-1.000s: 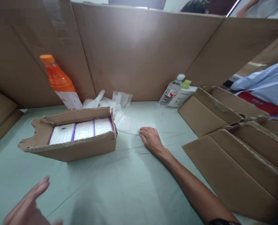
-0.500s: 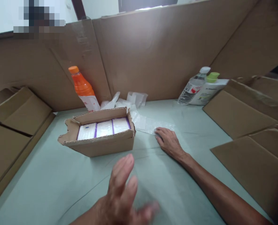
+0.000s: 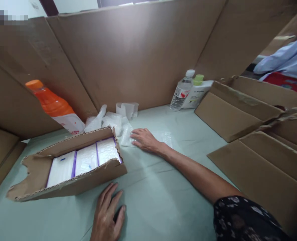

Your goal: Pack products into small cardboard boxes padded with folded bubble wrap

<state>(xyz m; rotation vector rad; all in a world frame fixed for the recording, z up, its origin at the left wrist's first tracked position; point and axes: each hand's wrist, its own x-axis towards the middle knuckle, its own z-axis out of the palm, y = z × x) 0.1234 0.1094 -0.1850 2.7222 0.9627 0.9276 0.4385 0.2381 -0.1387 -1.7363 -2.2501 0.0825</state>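
Note:
My left hand [image 3: 107, 212] lies on the green surface with its fingers spread, holding nothing, just in front of the cardboard box. The open cardboard box [image 3: 93, 182] stands at the left, its edges ragged. Inside are white tissue-like packs [image 3: 86, 158] with purple edges. Flat on a thin strip of clear plastic wrap [image 3: 165, 138] rests my right hand [image 3: 143, 139], fingers stretched toward a heap of crumpled plastic bags [image 3: 112, 121]. Nothing shows gripped in it.
An orange drink bottle [image 3: 57, 107] leans behind the box. A clear water bottle [image 3: 182, 92] and a white bottle with a green cap [image 3: 197, 93] stand at the back right. Cardboard boxes [image 3: 259, 160] line the right; a tall cardboard wall [image 3: 138, 57] closes the back.
The view has swung right. My left hand, raised and blurred before, now rests on the surface. My right hand has moved left along the plastic strip, closer to the crumpled bags.

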